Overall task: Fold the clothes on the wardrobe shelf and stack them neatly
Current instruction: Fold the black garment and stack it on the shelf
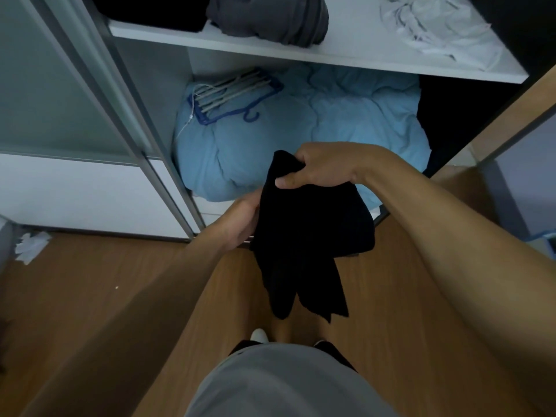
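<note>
A black garment [310, 233] hangs in front of me over the wooden floor, its loose ends dangling down. My right hand [322, 168] grips its top edge, thumb over the cloth. My left hand [240, 221] holds the garment's left side from beneath, its fingers hidden behind the cloth. On the white wardrobe shelf [355, 46] above lie a folded dark grey garment [267, 18], a crumpled white garment [436, 28] at the right and a black pile [153, 10] at the left.
Below the shelf a light blue duvet [301, 133] fills the wardrobe bottom, with a blue hanger rack [234, 94] on it. A sliding door frame [126, 115] stands at the left. A crumpled white tissue [30, 245] lies on the floor at the left.
</note>
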Demonstrator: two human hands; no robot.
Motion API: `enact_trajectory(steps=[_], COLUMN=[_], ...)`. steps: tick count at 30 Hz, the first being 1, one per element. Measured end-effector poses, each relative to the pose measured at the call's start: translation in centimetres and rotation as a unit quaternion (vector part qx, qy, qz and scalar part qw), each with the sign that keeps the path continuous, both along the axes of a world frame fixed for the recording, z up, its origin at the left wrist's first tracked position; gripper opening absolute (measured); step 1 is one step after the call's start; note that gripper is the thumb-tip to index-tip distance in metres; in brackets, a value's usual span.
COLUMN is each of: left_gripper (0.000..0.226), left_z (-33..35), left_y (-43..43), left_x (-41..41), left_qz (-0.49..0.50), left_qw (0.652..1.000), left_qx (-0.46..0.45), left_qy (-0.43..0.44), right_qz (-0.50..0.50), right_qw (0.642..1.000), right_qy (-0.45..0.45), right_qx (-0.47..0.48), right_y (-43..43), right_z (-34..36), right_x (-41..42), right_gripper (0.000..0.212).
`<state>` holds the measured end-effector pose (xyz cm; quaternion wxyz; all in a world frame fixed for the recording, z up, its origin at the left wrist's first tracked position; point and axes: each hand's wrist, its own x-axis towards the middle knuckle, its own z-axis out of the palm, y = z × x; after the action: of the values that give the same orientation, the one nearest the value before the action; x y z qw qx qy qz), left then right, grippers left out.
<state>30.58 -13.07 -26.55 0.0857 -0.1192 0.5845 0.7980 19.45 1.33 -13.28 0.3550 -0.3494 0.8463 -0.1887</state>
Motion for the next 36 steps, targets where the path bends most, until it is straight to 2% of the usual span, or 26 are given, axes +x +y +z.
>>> enact_trajectory(steps=[3,4,7,9,12,14,16,18,20,21,22,23,28,30,33,36], left_gripper=[0.048,0.055,0.068,0.049,0.022,0.024,0.030,0.032,0.031,0.031,0.029,0.029,0.045,0.045,0.043,0.042], left_z=[0.0,-0.1,0.3,0.9,1.9,2.0,1.6,1.3,1.2,1.3,1.4,1.7,3.0,3.4,3.4,3.3], left_y=[0.4,0.6,0.8,1.1,1.8,2.1,2.0,1.8,1.9,2.0,2.0,2.1,1.6,1.0,0.0,-0.3], left_x=[0.3,0.5,0.7,0.4,-0.3,-0.6,-0.7,-0.9,-1.1,-1.2,-1.3,-1.4,-1.8,-1.8,-1.6,-1.2], left_qz=[-0.051,-0.062,-0.107,-0.132,-0.137,-0.157,-0.165,-0.135,-0.067,-0.031,-0.001,0.021,0.108,0.129,0.141,0.116], left_qw=[0.994,0.994,0.992,0.984,0.978,0.970,0.973,0.987,0.997,0.997,0.995,0.994,0.987,0.986,0.985,0.989], left_qx=[0.079,0.078,-0.043,-0.110,-0.158,-0.182,-0.159,-0.086,0.023,0.068,0.096,0.111,0.117,0.101,0.088,0.077], left_qy=[0.050,0.055,0.057,0.053,0.029,0.025,0.024,0.017,0.004,-0.001,-0.004,-0.007,-0.029,-0.040,-0.046,-0.048], right_qz=[-0.022,-0.032,-0.057,-0.065,-0.077,-0.111,-0.167,-0.260,-0.334,-0.355,-0.369,-0.381,-0.418,-0.402,-0.375,-0.410], right_qw=[1.000,0.999,0.997,0.993,0.991,0.989,0.981,0.941,0.851,0.810,0.784,0.773,0.747,0.746,0.792,0.798], right_qy=[-0.011,-0.017,-0.058,-0.095,-0.102,-0.090,-0.099,-0.177,-0.291,-0.326,-0.345,-0.351,-0.439,-0.468,-0.425,-0.338], right_qx=[0.007,0.009,0.014,0.017,0.032,0.034,0.003,-0.123,-0.282,-0.334,-0.362,-0.366,-0.273,-0.251,-0.227,-0.285], right_y=[0.8,1.0,1.7,1.9,1.9,2.1,2.5,3.1,4.3,4.9,5.5,6.1,8.0,8.5,8.2,6.8], right_z=[0.3,0.4,0.4,0.4,0.5,0.5,0.5,0.3,-0.1,-0.5,-1.1,-2.0,-8.7,-10.2,-10.5,-9.6], right_x=[-0.2,-0.3,-0.4,-0.4,-0.6,-1.1,-1.6,-2.3,-3.0,-3.2,-3.2,-3.1,-0.1,1.0,1.8,1.1], right_gripper=[0.043,0.043,0.039,0.036,0.035,0.036,0.036,0.032,0.039,0.041,0.045,0.050,0.089,0.091,0.071,0.033])
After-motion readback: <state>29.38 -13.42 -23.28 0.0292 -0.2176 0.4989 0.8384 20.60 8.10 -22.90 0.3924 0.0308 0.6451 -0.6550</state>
